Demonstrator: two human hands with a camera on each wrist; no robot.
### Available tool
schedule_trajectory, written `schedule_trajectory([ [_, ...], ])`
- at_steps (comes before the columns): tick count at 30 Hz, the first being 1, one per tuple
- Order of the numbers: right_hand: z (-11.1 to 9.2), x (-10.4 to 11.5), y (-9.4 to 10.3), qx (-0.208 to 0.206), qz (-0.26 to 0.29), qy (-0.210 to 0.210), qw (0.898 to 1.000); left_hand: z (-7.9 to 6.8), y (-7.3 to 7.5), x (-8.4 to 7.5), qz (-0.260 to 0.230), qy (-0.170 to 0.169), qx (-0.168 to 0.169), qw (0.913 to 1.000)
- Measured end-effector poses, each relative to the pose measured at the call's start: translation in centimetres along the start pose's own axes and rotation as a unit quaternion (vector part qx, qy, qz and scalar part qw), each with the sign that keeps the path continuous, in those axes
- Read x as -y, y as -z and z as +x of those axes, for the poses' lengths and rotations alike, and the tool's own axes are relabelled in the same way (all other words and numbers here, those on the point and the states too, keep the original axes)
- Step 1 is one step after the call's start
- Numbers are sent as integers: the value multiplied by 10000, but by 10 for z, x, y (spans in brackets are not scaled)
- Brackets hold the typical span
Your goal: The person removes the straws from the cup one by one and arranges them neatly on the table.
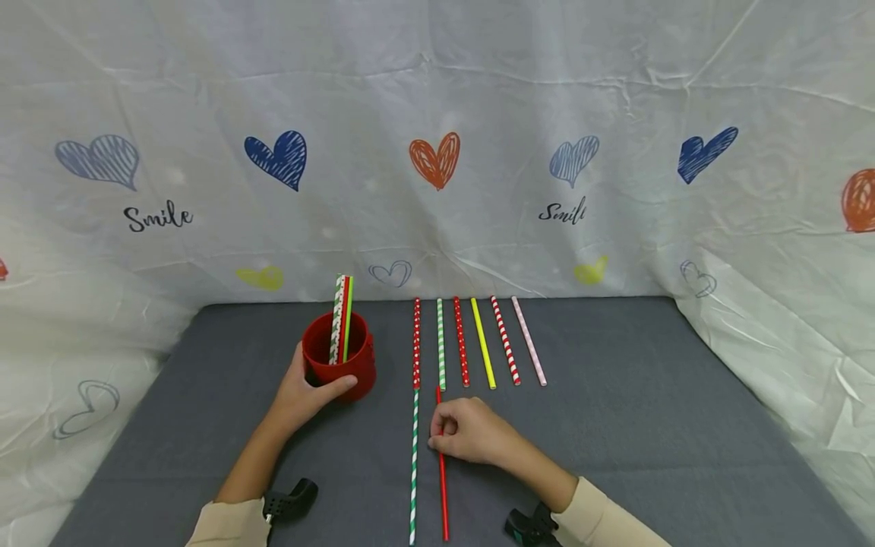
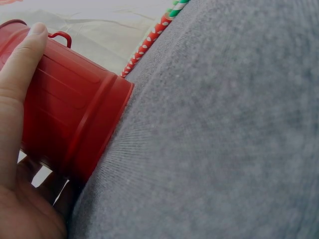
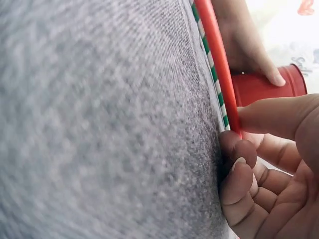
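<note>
My left hand (image 1: 307, 395) grips a small red metal bucket (image 1: 362, 380) that stands upright on the grey cloth, thumb on the near side and fingers around the far left. A few paper straws (image 1: 337, 319), patterned, red and green, lean inside it. With thumb and fingertips my right hand (image 1: 472, 431) pinches a plain red straw (image 1: 443, 494) near its upper part. This straw lies along the cloth, its far end just below a pale green striped straw (image 1: 440, 342). Left of it lies a green-and-white striped straw (image 1: 413, 471), whose far end meets a red dotted straw (image 1: 416, 342).
Further right in the back row lie another red dotted straw (image 1: 461, 342), a yellow straw (image 1: 482, 342), a red-and-white striped straw (image 1: 505, 342) and a pink straw (image 1: 529, 342). Behind the cloth-covered table (image 1: 615, 425) hangs a white curtain (image 1: 506, 99) with printed hearts.
</note>
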State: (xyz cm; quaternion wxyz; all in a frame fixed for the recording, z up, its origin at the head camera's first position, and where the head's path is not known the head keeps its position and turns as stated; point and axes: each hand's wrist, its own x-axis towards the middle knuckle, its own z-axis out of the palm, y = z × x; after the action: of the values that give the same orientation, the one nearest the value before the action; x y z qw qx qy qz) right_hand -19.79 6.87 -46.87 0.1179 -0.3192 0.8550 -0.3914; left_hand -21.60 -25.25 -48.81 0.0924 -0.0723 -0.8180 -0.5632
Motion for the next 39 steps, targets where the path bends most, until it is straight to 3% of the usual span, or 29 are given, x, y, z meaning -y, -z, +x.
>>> schedule_trajectory([
  [22, -4, 11, 2, 198, -253, 104, 9994, 0, 0, -2, -80, -34, 5, 10000],
  [32, -3, 11, 6, 272, -337, -76, 9990, 0, 0, -1, -59, -15, -16, 10000],
  [39, -2, 8, 10, 471, -45, 28, 9989, 0, -1, 0, -77, -17, 22, 10000],
])
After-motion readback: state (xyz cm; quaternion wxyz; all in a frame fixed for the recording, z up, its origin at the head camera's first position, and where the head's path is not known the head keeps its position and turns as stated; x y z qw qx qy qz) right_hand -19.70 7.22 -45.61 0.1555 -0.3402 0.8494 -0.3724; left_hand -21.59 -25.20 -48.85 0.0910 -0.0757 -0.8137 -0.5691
